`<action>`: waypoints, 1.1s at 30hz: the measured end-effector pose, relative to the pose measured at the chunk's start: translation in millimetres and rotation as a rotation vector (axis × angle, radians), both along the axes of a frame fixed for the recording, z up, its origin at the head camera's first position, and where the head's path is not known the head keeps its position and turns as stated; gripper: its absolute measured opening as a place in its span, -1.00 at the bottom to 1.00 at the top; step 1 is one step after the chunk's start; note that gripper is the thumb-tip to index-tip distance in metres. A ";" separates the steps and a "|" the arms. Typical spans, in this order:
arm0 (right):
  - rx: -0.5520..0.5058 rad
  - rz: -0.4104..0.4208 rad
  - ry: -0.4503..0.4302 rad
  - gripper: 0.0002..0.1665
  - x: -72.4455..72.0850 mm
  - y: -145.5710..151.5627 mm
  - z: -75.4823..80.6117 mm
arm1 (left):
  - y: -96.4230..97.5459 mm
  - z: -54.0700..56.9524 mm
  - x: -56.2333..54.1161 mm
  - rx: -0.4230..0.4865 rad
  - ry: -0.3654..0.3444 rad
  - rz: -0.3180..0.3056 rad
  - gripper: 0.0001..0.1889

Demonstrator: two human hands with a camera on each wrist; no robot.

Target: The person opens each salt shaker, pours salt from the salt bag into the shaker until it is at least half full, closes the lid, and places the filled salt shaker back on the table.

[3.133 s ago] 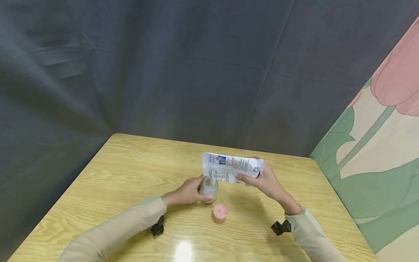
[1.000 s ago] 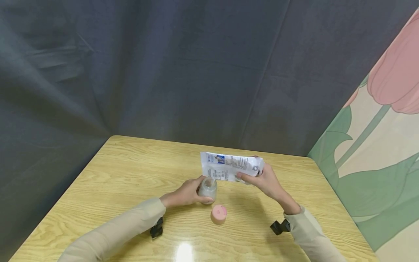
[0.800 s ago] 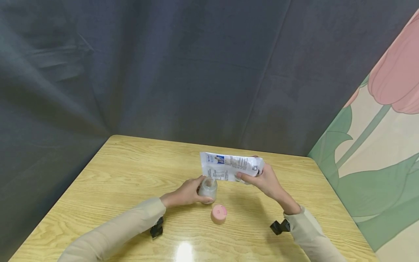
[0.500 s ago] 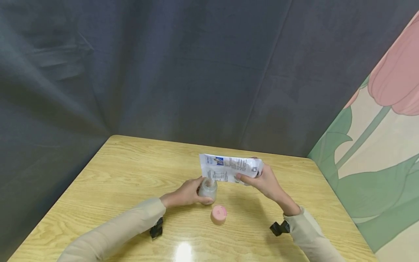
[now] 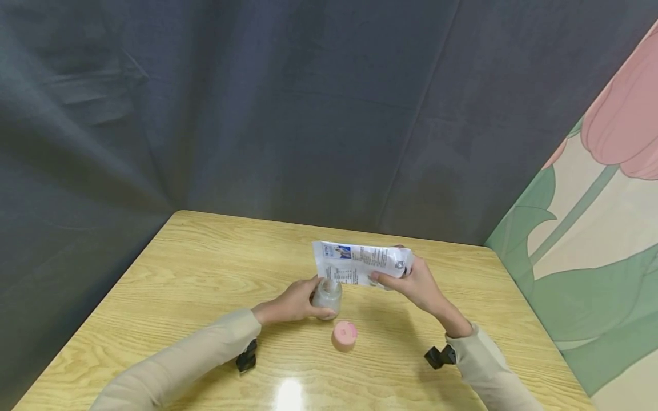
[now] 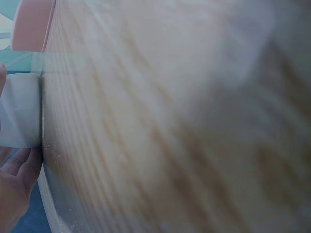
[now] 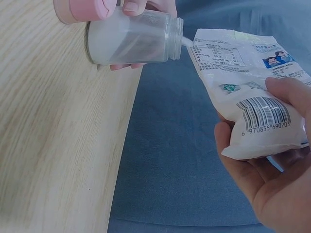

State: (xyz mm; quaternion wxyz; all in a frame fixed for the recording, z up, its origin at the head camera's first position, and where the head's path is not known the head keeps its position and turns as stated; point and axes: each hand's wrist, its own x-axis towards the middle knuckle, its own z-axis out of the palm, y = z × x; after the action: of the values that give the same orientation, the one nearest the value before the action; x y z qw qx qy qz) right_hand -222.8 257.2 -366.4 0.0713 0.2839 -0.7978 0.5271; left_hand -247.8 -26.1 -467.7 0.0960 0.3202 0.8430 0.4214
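Note:
In the head view my left hand [image 5: 294, 301] grips a small glass jar [image 5: 328, 302] round its side, the jar standing on the table with its mouth up. My right hand [image 5: 417, 285] holds a white printed plastic bag [image 5: 354, 264] nearly level, thumb on the near face, its left end over the jar mouth. The right wrist view shows a thin white stream [image 7: 187, 42] running from the bag's corner into the jar. White powdery stuff fills the jar's lower part. Fingers [image 6: 19, 177] wrap the jar's base in the left wrist view. The bag's far side is hidden.
A pink lid [image 5: 344, 335] sits on the wooden table [image 5: 216, 251] just in front of the jar. Behind the table hangs a dark curtain [image 5: 308, 114]; a wall painted with tulips [image 5: 596, 228] stands at the right.
The bag's left end has dipped slightly lower over the jar. Both hands, the jar and the lid keep nearly the same places.

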 end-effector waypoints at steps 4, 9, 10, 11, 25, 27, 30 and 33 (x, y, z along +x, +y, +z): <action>0.000 0.002 -0.006 -0.54 -0.5 0.1 -0.7 | 0.3 1.4 0.9 0.000 0.001 0.001 -0.20; -0.003 0.012 -0.012 -0.55 -0.1 -0.1 -1.2 | 0.4 2.0 1.3 0.003 -0.008 0.001 -0.19; -0.001 0.011 -0.009 -0.55 -0.2 -0.2 -1.3 | 0.4 1.7 1.1 0.004 -0.008 -0.001 -0.20; 0.000 0.011 -0.007 -0.55 -0.3 -0.3 -1.2 | 0.4 1.3 0.9 0.002 -0.006 0.000 -0.20; 0.009 0.009 -0.001 -0.55 -0.4 -2.5 1.9 | 0.6 0.6 -0.9 -0.007 0.021 -0.008 -0.31; 0.008 0.012 -0.003 -0.55 -0.5 -2.4 2.1 | 0.6 0.9 -0.4 -0.011 0.020 -0.008 -0.31; 0.008 0.015 -0.011 -0.56 -0.6 -2.1 2.2 | 0.7 1.4 0.2 -0.016 0.018 -0.006 -0.31; 0.007 0.016 -0.016 -0.56 -0.8 -1.9 2.3 | 1.2 1.6 0.3 -0.019 0.019 -0.001 -0.30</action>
State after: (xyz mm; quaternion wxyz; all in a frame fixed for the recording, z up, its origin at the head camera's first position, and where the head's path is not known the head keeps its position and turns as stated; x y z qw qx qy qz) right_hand -223.6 255.3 -364.1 0.0599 0.2863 -0.7979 0.5271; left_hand -247.6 -25.0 -466.1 0.0913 0.3236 0.8476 0.4104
